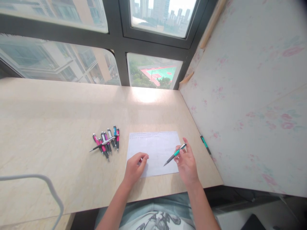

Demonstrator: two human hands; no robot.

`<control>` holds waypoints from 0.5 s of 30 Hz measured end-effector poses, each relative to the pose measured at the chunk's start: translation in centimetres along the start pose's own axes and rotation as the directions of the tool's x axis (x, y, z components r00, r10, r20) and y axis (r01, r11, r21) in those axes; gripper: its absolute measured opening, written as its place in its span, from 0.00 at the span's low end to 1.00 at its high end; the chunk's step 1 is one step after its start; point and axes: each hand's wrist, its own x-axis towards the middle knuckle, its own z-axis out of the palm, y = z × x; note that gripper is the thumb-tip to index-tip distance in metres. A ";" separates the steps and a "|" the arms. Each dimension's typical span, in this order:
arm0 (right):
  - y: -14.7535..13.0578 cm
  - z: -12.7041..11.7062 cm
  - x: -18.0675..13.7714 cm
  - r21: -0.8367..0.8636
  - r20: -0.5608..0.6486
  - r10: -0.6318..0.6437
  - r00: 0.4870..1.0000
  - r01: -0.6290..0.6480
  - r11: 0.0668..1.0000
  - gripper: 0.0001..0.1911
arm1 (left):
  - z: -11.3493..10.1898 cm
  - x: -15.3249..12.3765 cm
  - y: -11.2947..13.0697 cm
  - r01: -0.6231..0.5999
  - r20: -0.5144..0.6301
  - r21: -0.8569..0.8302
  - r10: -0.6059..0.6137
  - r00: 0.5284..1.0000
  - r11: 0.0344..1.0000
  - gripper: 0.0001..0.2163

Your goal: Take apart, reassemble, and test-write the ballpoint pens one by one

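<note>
My right hand (pixel 186 163) holds a green ballpoint pen (pixel 176 153) with a dark grip, palm turned upward and the tip pointing down-left above the paper. Under both hands lies a white sheet of paper (pixel 153 153) with rows of small handwriting along its top. My left hand (pixel 136 166) rests on the sheet's lower left part, fingers curled in and thumb against them; whether anything is inside cannot be made out. Left of the sheet is a loose pile of several pens (pixel 106 142) in pink, purple, white and blue.
Another green pen (pixel 205 144) lies along the wall (pixel 251 111) at the right. A grey cable (pixel 51 188) curves over the lower left of the beige table (pixel 59 121). Windows with dark frames (pixel 117 44) stand along the back edge.
</note>
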 end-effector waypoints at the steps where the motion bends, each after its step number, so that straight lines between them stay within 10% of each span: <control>1: 0.0 0.1 0.0 -0.016 -0.003 -0.014 1.000 0.014 1.000 0.31 | 0.0 0.0 0.0 0.002 0.000 -0.003 -0.002 1.000 1.000 0.11; 15: 0.2 0.1 -0.5 -0.207 0.011 -0.138 0.990 0.137 0.969 0.24 | -0.1 -0.1 -0.1 0.009 -0.012 -0.039 -0.009 1.000 0.999 0.11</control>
